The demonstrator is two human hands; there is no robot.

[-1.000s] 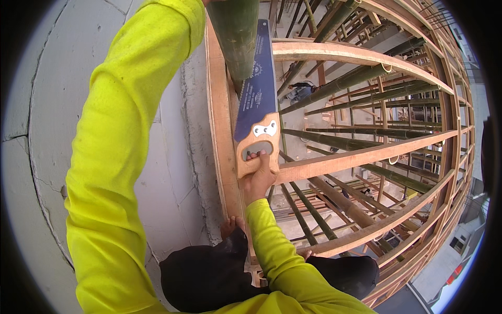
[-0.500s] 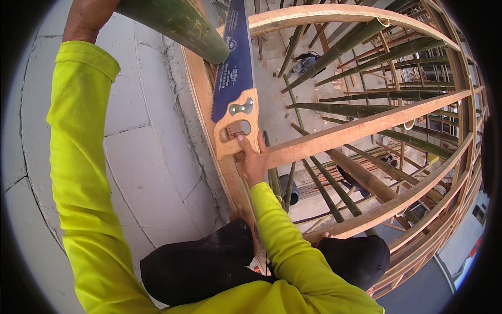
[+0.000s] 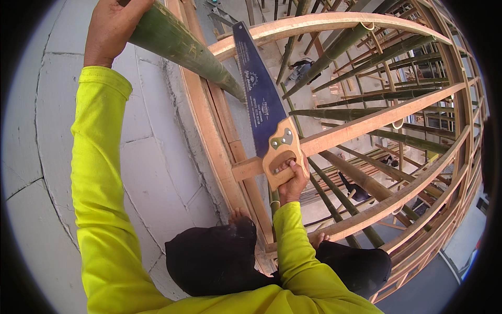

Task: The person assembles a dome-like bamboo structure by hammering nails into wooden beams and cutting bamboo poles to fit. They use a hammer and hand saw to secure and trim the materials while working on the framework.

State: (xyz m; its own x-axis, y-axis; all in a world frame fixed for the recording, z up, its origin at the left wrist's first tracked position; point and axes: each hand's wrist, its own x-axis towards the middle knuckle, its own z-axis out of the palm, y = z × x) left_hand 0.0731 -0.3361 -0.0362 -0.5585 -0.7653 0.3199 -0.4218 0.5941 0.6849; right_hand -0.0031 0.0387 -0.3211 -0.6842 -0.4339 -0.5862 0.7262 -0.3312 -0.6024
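Observation:
My right hand [image 3: 294, 183] is wrapped round the wooden handle of a handsaw [image 3: 264, 94]. The saw's dark blue blade points away from me, with its teeth along the left side. Its handle overlaps a wooden crossbeam [image 3: 361, 123]. At the upper left my left hand [image 3: 116, 29] grips the upper end of a thick green bamboo pole [image 3: 180, 47], and part of its fingers is cut off by the picture's edge. The pole slants down to the right, and its lower end shows just left of the blade, apart from the right hand.
Grey slabs [image 3: 157, 157] with cracked joints lie on the left, edged by long timber boards [image 3: 204, 131]. To the right, a curved timber frame [image 3: 334, 20] stands over a drop with several bamboo props [image 3: 327, 55]. Bare feet rest on the timbers. A person [image 3: 303, 68] is far below.
My right hand has drawn the saw to the right and nearer, and the blade has tilted away from the bamboo pole. More of my left hand on the pole now shows.

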